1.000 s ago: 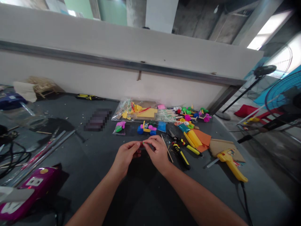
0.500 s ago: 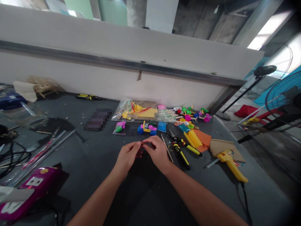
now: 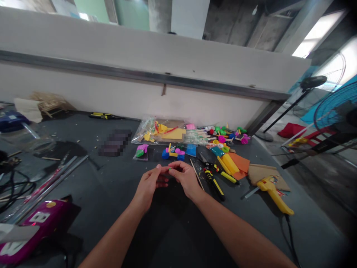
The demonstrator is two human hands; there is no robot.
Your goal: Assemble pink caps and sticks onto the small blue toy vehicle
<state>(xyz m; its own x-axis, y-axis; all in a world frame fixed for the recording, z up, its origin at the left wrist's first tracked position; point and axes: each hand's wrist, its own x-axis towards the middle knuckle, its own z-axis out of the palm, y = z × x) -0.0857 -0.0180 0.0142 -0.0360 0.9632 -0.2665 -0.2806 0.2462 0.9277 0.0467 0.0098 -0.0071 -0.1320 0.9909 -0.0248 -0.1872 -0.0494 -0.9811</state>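
Observation:
My right hand (image 3: 186, 179) pinches a small green piece (image 3: 170, 169) between thumb and forefinger above the dark table (image 3: 173, 238); its kind is too small to make out. Close on its left, my left hand (image 3: 147, 186) has its thumb raised and fingers stretched toward the piece, the forefinger tip at or touching it. Just beyond both hands lies a small toy of blue, pink and yellow parts (image 3: 173, 152). A small bag with a pink and green shape (image 3: 141, 150) lies left of that toy.
Pliers (image 3: 214, 184) and a thin wooden stick (image 3: 196, 174) lie right of my hands. Farther right is a yellow glue gun (image 3: 275, 193) with its cord. A purple power strip (image 3: 41, 223) sits at left. Clear bags (image 3: 158, 130) lie along the back wall.
My left thumb has lifted and moved away from the right fingertips, opening the left hand. The green piece now shows in my right fingers. The view shifted slightly.

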